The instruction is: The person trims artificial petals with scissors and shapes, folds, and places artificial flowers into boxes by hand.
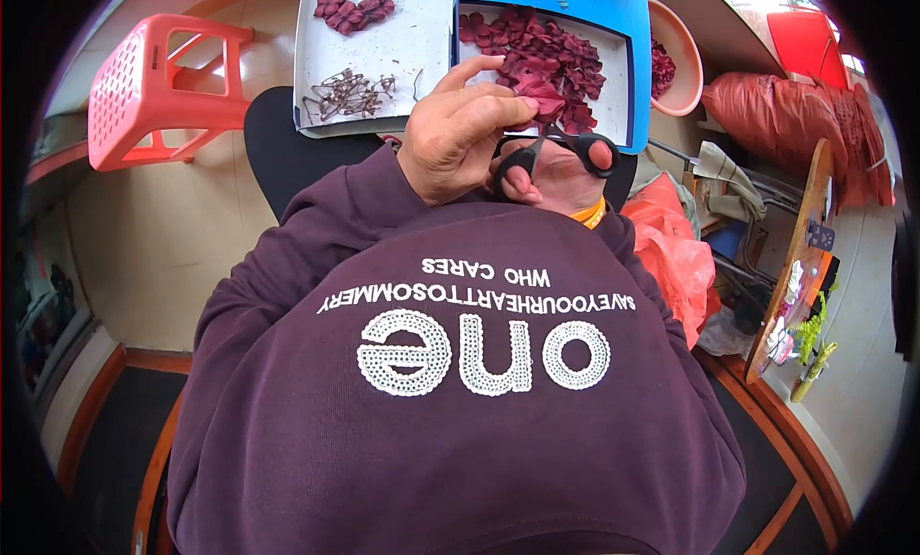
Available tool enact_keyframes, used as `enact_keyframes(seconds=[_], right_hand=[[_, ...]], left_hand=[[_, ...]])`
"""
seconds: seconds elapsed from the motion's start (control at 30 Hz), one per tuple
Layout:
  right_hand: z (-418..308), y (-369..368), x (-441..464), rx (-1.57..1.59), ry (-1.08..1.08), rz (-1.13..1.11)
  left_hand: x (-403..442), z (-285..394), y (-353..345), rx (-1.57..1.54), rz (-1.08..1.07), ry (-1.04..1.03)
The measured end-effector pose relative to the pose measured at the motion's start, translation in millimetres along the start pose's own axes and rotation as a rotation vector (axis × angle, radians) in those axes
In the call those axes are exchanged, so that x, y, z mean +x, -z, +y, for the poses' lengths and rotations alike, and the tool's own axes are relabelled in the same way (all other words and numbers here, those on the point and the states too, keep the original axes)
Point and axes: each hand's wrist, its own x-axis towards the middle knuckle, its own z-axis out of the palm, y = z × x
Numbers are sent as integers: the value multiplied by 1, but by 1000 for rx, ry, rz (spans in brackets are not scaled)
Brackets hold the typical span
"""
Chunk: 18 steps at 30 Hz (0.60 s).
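Note:
My left hand (450, 133) pinches a dark red flower piece (539, 97) between thumb and fingers, above the near edge of the blue box. Close beside it, my right hand (565, 181) grips scissors with black handles (518, 162), fingers through the loops. The blades point toward the flower piece and are partly hidden, so I cannot tell whether they touch it. Beyond both hands, a pile of dark red petals (575, 61) lies in the blue box (628, 85). The white tray (374, 52) on the left holds a few dark red flowers (353, 11) and thin brown stems (350, 96).
A pink bowl (682, 61) with more red pieces stands right of the box. A pink plastic stool (163, 90) is at the left. Red bags (776, 109) and a pink plastic bag (671, 253) lie on the right, near a wooden board (795, 267).

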Motion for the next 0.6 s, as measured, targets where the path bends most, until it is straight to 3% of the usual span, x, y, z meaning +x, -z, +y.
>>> enact_keyframes(seconds=[0.13,0.27,0.43,0.6], right_hand=[[0,-2,4,-59,10,-46],[-1,-19,5,-207,22,205],[1,-33,14,-249,33,328],[6,-38,19,-357,100,402]], left_hand=[[-4,-2,-1,7,29,-16],[-5,15,-9,-167,286,461],[-3,4,1,122,142,319],[-6,-1,1,183,82,412]])
